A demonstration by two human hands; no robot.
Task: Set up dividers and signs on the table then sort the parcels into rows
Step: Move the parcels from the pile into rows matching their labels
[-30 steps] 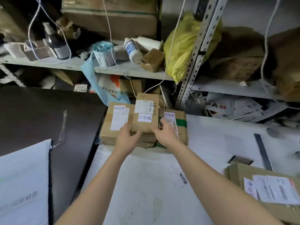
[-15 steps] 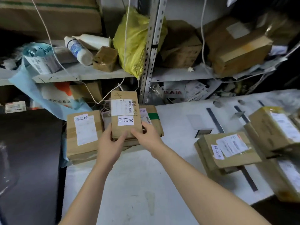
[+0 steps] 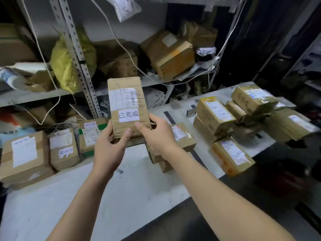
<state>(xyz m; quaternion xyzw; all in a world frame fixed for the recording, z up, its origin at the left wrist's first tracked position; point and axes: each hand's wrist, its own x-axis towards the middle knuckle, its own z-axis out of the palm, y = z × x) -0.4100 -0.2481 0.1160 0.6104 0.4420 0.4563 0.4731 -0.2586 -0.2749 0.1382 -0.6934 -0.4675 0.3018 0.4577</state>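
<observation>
Left hand (image 3: 107, 150), right hand (image 3: 158, 136) grip creased brown parcel (image 3: 125, 83), label (image 3: 128, 116) 已完成.

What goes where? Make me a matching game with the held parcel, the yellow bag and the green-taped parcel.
Things:
1. held parcel
2. yellow bag
3. green-taped parcel

Places:
A. on the shelf
B. on the table
C. between the left hand and right hand

Pairs: 1-C, 2-A, 3-B.
</observation>
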